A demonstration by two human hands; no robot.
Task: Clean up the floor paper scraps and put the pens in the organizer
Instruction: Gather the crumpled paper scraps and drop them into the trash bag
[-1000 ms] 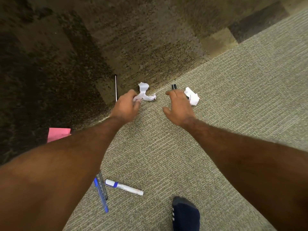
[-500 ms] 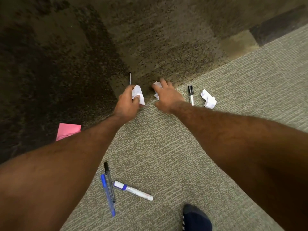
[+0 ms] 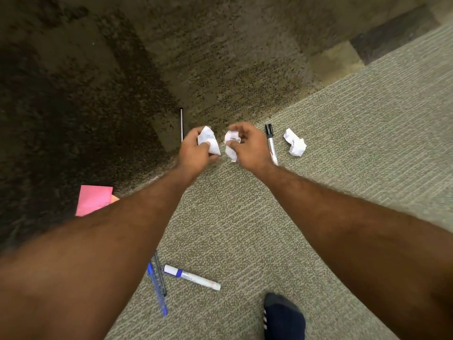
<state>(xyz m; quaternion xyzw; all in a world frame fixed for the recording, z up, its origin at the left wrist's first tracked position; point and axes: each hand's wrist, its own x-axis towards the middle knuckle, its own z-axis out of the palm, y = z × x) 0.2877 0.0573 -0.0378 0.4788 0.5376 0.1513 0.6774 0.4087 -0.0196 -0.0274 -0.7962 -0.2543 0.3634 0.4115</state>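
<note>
My left hand (image 3: 196,150) grips a white crumpled paper scrap (image 3: 209,141). Beside it, my right hand (image 3: 247,146) pinches a second white scrap (image 3: 231,143). A third crumpled scrap (image 3: 295,142) lies on the carpet to the right. Between it and my right hand lies a black-capped marker (image 3: 271,143). A thin white stick-like pen (image 3: 181,123) lies just beyond my left hand. Near the bottom lie a blue pen (image 3: 158,290), a dark pen (image 3: 160,276) and a blue-banded white marker (image 3: 191,277). No organizer is in view.
A pink paper sheet (image 3: 94,198) lies on the dark carpet at left, partly behind my left forearm. My foot in a dark sock (image 3: 284,317) stands at the bottom. The floor is grey-green carpet (image 3: 367,143) meeting darker brown carpet (image 3: 98,94).
My left hand picked up one white scrap and lifted it. My right hand moved left, away from the black marker, and took hold of a second scrap.
</note>
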